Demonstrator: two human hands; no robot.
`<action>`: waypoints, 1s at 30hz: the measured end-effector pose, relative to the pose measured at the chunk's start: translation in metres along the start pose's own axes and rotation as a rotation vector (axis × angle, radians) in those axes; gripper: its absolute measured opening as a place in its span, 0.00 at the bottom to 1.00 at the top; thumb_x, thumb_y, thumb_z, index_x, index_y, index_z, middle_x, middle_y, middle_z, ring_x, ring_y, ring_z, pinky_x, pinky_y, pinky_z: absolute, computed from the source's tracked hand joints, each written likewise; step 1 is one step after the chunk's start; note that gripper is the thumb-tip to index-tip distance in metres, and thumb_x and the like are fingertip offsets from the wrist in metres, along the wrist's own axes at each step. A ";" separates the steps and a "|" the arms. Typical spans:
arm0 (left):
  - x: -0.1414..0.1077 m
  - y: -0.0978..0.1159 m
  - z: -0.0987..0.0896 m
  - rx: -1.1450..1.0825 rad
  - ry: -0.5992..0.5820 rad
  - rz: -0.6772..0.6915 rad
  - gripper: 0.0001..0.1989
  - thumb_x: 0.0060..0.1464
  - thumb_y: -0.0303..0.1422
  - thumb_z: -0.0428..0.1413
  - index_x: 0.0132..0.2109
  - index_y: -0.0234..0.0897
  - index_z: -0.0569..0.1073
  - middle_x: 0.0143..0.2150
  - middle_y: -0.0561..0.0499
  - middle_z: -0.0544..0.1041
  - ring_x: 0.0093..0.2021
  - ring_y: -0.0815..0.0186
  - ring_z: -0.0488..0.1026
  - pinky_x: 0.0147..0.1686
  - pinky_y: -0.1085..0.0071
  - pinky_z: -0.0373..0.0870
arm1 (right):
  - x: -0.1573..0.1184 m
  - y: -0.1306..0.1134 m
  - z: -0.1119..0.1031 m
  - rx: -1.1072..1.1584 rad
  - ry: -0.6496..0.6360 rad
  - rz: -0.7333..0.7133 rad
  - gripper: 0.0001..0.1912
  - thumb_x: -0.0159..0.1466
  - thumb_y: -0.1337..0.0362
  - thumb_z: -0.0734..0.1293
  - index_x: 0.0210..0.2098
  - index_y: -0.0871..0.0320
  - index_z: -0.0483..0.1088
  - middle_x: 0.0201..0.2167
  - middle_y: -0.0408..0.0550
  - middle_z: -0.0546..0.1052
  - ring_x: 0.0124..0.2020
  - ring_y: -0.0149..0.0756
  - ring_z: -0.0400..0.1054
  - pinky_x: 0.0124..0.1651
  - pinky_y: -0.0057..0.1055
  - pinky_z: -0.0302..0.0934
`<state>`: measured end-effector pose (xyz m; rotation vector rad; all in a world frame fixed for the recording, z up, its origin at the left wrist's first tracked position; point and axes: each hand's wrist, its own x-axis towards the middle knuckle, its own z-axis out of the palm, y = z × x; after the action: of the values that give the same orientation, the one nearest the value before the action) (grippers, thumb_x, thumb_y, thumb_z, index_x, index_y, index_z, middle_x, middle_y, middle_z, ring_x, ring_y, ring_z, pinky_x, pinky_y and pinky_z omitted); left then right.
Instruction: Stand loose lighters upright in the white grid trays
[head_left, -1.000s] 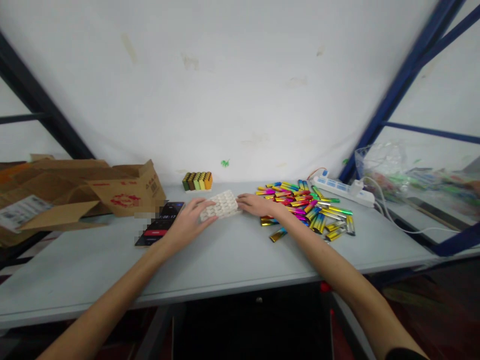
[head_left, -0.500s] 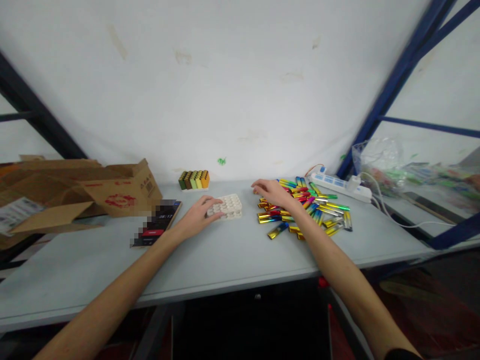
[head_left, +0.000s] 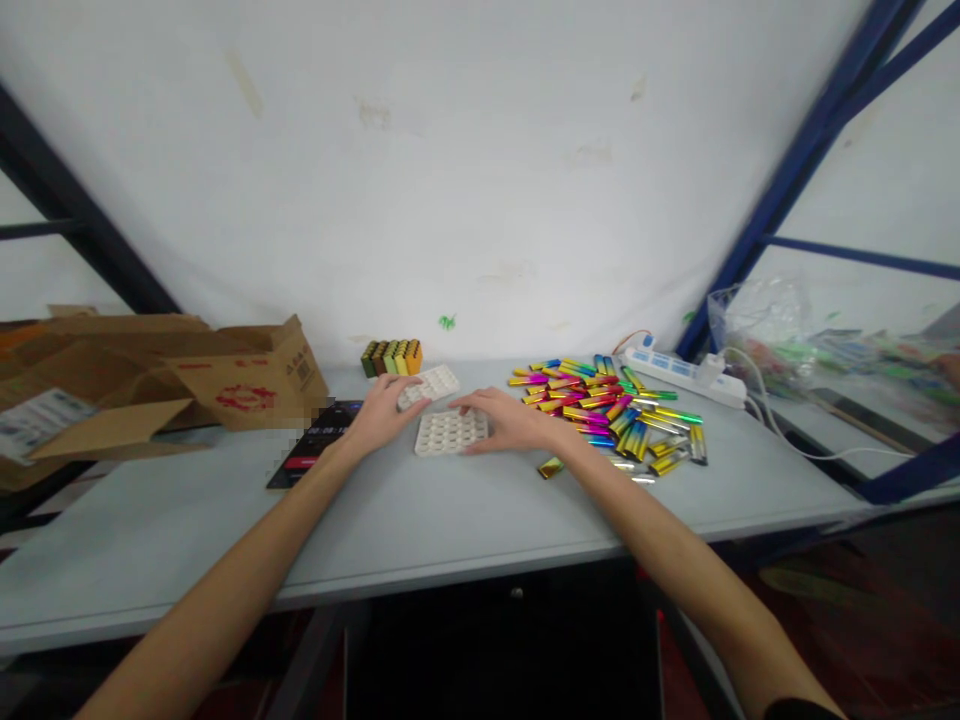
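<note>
In the head view, the left hand (head_left: 384,408) has its fingers gripping the left end of the rear tray (head_left: 436,384); the right hand's (head_left: 511,421) fingers clasp the right end of the front tray (head_left: 448,432), at the desk's (head_left: 450,520) middle. Both are probably light, stiffish, best held by the rims; they look white, rectangular, with rows of cells.

Yep, your bare forearms (head_left: 247,560) both come in over the desk's (head_left: 465,520) front edge, angling inward. Your left hand (head_left: 379,412) and right hand (head_left: 511,420) are close but apart, thumbs and fingers gripping.
</note>
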<state>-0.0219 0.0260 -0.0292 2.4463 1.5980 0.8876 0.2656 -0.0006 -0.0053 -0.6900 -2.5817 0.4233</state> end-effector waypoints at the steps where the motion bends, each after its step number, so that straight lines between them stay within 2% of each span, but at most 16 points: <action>1: 0.000 -0.001 0.001 -0.004 -0.027 0.002 0.30 0.61 0.54 0.52 0.57 0.35 0.73 0.57 0.39 0.73 0.62 0.50 0.68 0.65 0.51 0.63 | -0.003 0.000 -0.007 0.024 0.007 -0.025 0.32 0.60 0.56 0.77 0.61 0.55 0.69 0.54 0.54 0.76 0.56 0.47 0.70 0.61 0.44 0.63; 4: -0.002 0.003 -0.001 -0.023 -0.126 0.000 0.33 0.56 0.55 0.55 0.58 0.34 0.72 0.60 0.37 0.74 0.63 0.46 0.70 0.64 0.50 0.65 | -0.010 0.003 -0.025 0.078 0.107 -0.024 0.24 0.61 0.57 0.76 0.55 0.55 0.73 0.53 0.53 0.75 0.56 0.44 0.70 0.60 0.41 0.64; 5: -0.003 0.006 -0.002 -0.035 -0.163 0.002 0.36 0.54 0.55 0.58 0.61 0.34 0.70 0.61 0.37 0.74 0.63 0.45 0.70 0.64 0.50 0.65 | -0.010 0.005 -0.028 0.080 0.196 0.011 0.23 0.62 0.56 0.76 0.54 0.55 0.74 0.54 0.54 0.74 0.56 0.44 0.69 0.60 0.41 0.65; 7: -0.006 0.013 -0.006 -0.089 -0.232 0.008 0.46 0.52 0.54 0.62 0.70 0.37 0.59 0.63 0.38 0.75 0.63 0.45 0.71 0.63 0.50 0.66 | -0.009 0.009 -0.027 0.058 0.409 0.099 0.23 0.62 0.55 0.75 0.54 0.55 0.73 0.56 0.56 0.72 0.59 0.45 0.67 0.61 0.42 0.64; 9: -0.009 0.022 -0.009 -0.146 -0.276 0.001 0.53 0.50 0.53 0.64 0.73 0.37 0.52 0.63 0.39 0.76 0.63 0.45 0.72 0.64 0.50 0.66 | -0.005 0.014 -0.020 0.034 0.531 0.141 0.25 0.63 0.54 0.75 0.57 0.55 0.72 0.58 0.57 0.70 0.61 0.46 0.65 0.63 0.43 0.63; 11: -0.012 0.028 -0.011 -0.248 -0.322 0.040 0.56 0.48 0.51 0.66 0.74 0.36 0.49 0.64 0.38 0.75 0.65 0.47 0.71 0.65 0.51 0.66 | -0.001 0.019 -0.011 0.022 0.457 0.112 0.27 0.64 0.55 0.74 0.59 0.55 0.71 0.58 0.57 0.71 0.61 0.46 0.65 0.64 0.44 0.63; 14: -0.015 0.031 -0.010 -0.392 -0.351 0.039 0.61 0.48 0.48 0.67 0.76 0.37 0.40 0.65 0.36 0.74 0.64 0.50 0.73 0.65 0.52 0.66 | 0.002 0.026 0.000 0.005 0.166 0.040 0.24 0.65 0.58 0.74 0.59 0.56 0.73 0.55 0.57 0.73 0.57 0.45 0.70 0.63 0.44 0.63; 16: -0.016 0.029 -0.009 -0.424 -0.340 0.013 0.63 0.48 0.47 0.68 0.77 0.38 0.36 0.63 0.36 0.75 0.62 0.52 0.74 0.65 0.51 0.65 | 0.001 0.030 0.004 -0.023 0.049 0.016 0.22 0.65 0.60 0.74 0.58 0.56 0.76 0.55 0.58 0.73 0.57 0.46 0.70 0.63 0.45 0.63; 17: -0.016 0.028 -0.008 -0.418 -0.329 0.010 0.63 0.47 0.46 0.68 0.77 0.38 0.38 0.63 0.36 0.75 0.63 0.51 0.74 0.65 0.51 0.65 | 0.000 0.030 0.004 -0.038 0.029 0.010 0.22 0.65 0.60 0.74 0.57 0.56 0.77 0.57 0.58 0.72 0.59 0.46 0.70 0.64 0.45 0.63; 19: -0.016 0.028 -0.008 -0.365 -0.298 0.036 0.59 0.45 0.48 0.69 0.76 0.38 0.46 0.64 0.35 0.73 0.65 0.50 0.71 0.65 0.51 0.66 | -0.002 0.030 0.004 -0.067 0.015 0.006 0.21 0.65 0.60 0.73 0.57 0.56 0.77 0.60 0.59 0.70 0.62 0.47 0.67 0.66 0.45 0.61; 22: -0.015 0.031 -0.009 -0.229 -0.281 0.121 0.42 0.49 0.50 0.66 0.68 0.39 0.66 0.65 0.39 0.73 0.65 0.48 0.70 0.64 0.52 0.66 | -0.005 0.024 0.001 -0.091 -0.012 0.045 0.22 0.66 0.60 0.73 0.59 0.55 0.76 0.66 0.60 0.65 0.66 0.49 0.64 0.68 0.45 0.59; 24: -0.015 0.034 -0.010 -0.146 -0.276 0.155 0.34 0.52 0.51 0.64 0.61 0.40 0.73 0.61 0.42 0.76 0.61 0.49 0.72 0.62 0.53 0.67 | -0.006 0.019 -0.001 -0.083 -0.035 0.078 0.25 0.65 0.61 0.73 0.61 0.55 0.73 0.66 0.61 0.66 0.66 0.50 0.65 0.68 0.45 0.59; 27: -0.015 0.038 -0.012 -0.073 -0.273 0.143 0.33 0.51 0.52 0.64 0.59 0.40 0.74 0.58 0.43 0.78 0.58 0.49 0.74 0.61 0.55 0.68 | -0.010 0.014 -0.012 -0.040 -0.035 0.086 0.33 0.65 0.62 0.74 0.67 0.57 0.66 0.64 0.61 0.70 0.64 0.48 0.67 0.67 0.44 0.60; 30: -0.014 0.040 -0.015 -0.024 -0.294 0.120 0.34 0.50 0.52 0.63 0.60 0.39 0.73 0.59 0.42 0.77 0.58 0.48 0.74 0.61 0.55 0.68 | -0.019 0.016 -0.036 -0.022 0.080 0.110 0.35 0.65 0.58 0.74 0.68 0.56 0.63 0.64 0.58 0.71 0.64 0.47 0.66 0.66 0.44 0.61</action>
<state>-0.0009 -0.0080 -0.0075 2.5340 1.3459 0.5242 0.3038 0.0087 0.0134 -0.8426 -2.4853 0.3935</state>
